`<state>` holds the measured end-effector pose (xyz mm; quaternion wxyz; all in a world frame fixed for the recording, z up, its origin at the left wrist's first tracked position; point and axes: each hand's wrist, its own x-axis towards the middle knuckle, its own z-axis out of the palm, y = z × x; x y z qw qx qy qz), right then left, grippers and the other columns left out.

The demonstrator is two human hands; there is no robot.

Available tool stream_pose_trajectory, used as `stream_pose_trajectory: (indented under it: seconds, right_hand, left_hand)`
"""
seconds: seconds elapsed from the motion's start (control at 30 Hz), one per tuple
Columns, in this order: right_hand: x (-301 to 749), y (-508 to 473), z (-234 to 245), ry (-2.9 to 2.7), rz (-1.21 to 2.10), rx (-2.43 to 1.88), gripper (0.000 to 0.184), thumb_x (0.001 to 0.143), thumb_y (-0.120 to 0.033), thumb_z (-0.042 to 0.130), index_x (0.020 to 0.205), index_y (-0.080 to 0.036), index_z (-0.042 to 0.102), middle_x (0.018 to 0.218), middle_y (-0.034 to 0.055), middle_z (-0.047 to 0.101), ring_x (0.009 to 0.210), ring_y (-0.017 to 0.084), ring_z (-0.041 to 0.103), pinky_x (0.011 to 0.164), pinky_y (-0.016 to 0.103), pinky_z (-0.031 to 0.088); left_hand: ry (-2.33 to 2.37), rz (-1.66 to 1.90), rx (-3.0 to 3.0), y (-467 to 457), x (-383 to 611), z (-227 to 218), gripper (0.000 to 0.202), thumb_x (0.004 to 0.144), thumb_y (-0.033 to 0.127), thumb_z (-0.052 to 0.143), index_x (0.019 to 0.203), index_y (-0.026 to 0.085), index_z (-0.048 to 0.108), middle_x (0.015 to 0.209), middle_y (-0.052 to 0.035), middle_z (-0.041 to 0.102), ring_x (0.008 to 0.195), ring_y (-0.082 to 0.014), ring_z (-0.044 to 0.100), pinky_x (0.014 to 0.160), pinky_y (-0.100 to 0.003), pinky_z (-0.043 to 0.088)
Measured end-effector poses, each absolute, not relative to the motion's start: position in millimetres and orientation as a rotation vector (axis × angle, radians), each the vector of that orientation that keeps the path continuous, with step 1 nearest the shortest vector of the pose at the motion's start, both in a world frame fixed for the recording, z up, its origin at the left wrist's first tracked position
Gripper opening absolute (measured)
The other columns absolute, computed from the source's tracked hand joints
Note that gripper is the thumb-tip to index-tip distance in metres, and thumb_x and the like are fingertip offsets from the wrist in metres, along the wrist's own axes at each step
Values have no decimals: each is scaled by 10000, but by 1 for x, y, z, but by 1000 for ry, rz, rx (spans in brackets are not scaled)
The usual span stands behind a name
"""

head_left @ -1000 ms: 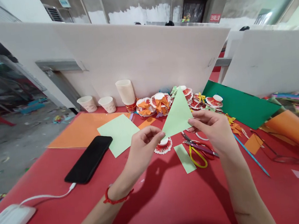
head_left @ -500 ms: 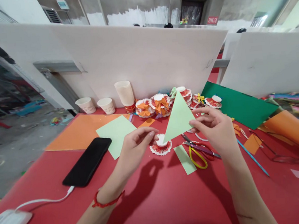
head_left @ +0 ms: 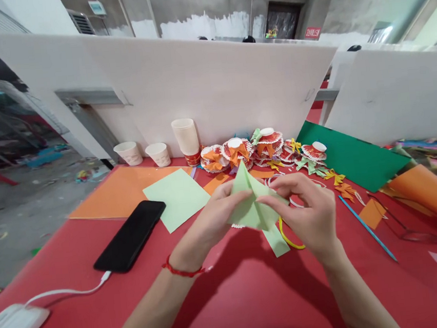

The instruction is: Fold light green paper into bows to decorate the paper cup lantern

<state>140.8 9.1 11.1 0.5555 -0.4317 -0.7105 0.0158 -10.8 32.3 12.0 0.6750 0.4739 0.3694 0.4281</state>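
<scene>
A light green sheet of paper (head_left: 263, 208), partly opened with a crease down its middle, is held up above the red table. My left hand (head_left: 226, 209) pinches its left side, thumb on the front face. On the right edge, my right hand (head_left: 307, 207) grips the same sheet between thumb and fingers. Below it lie a green paper strip (head_left: 276, 243) and scissors, of which a yellow handle (head_left: 290, 237) shows; the rest is hidden by the paper and my hand. Only a sliver of a white frilled rim shows under the sheet.
On the left are a black phone (head_left: 130, 237), a green square sheet (head_left: 177, 199) and orange paper (head_left: 116, 192). Paper cups (head_left: 158, 154) and several frilled cup crafts (head_left: 236, 152) line the white partition. A blue pencil (head_left: 367, 228) and green card (head_left: 352, 151) are at right.
The green paper was a flat triangle held by my right hand alone. Now it is spread partly open along its crease, lower down, and my left hand has taken hold of it too.
</scene>
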Motion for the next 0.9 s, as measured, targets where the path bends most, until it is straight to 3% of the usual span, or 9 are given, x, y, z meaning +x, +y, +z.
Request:
stream_pose_trajectory:
  seconds: [0.17, 0.33, 0.43, 0.53, 0.67, 0.77, 0.9]
  right_hand:
    - [152, 12, 17, -1624, 63, -1073, 81, 805, -221, 665, 741, -221, 615, 610, -33, 610, 527, 113, 544, 487, 230, 430]
    - [163, 14, 22, -1845, 18, -1071, 99, 865, -180, 562, 830, -230, 640, 724, -7, 672, 609, 131, 611, 562, 241, 482]
    - [171, 12, 26, -2113, 98, -1029, 380, 868, -38, 395, 1109, -245, 604, 1012, 47, 673, 909, 173, 647, 749, 289, 524]
    - [175, 12, 26, -2292, 165, -1016, 591, 800, 38, 357, 1256, -284, 550, 1277, 74, 550, 1160, 206, 552, 866, 342, 513]
    - [168, 16, 21, -2174, 249, -948, 416, 780, -15, 506, 1021, -282, 715, 1319, 65, 550, 1176, 247, 556, 877, 394, 519]
    - [157, 19, 17, -1989, 378, -841, 228, 756, -82, 625, 816, -253, 763, 1154, 63, 665, 1002, 230, 654, 768, 353, 560]
    - [149, 21, 14, -1779, 493, -798, 217, 682, -67, 672, 715, -260, 766, 944, 22, 738, 801, 186, 703, 652, 286, 569]
  left_hand:
    - [865, 879, 1172, 31, -35, 14, 169, 686, 290, 722, 761, 140, 710, 670, -37, 706, 638, -178, 656, 581, -257, 496]
    - [1039, 966, 1257, 34, -46, 20, 131, 668, 272, 745, 669, 145, 712, 609, -22, 698, 523, -143, 613, 473, -222, 444]
    - [1016, 1010, 1196, 38, -49, 19, 132, 663, 267, 755, 710, 147, 724, 609, -17, 703, 524, -142, 621, 472, -217, 450]
    - [947, 998, 1133, 41, -50, 17, 179, 657, 272, 767, 778, 144, 735, 635, -31, 720, 562, -161, 647, 501, -228, 477]
    - [895, 900, 1113, 41, -47, 17, 216, 672, 305, 764, 794, 129, 736, 638, -52, 722, 567, -165, 645, 511, -233, 477]
    - [898, 887, 1117, 38, -46, 18, 214, 691, 322, 754, 783, 129, 734, 622, -37, 708, 542, -135, 614, 494, -211, 449]
    - [901, 929, 1178, 37, -45, 18, 192, 693, 325, 755, 694, 137, 714, 574, 1, 656, 502, -90, 556, 453, -176, 395]
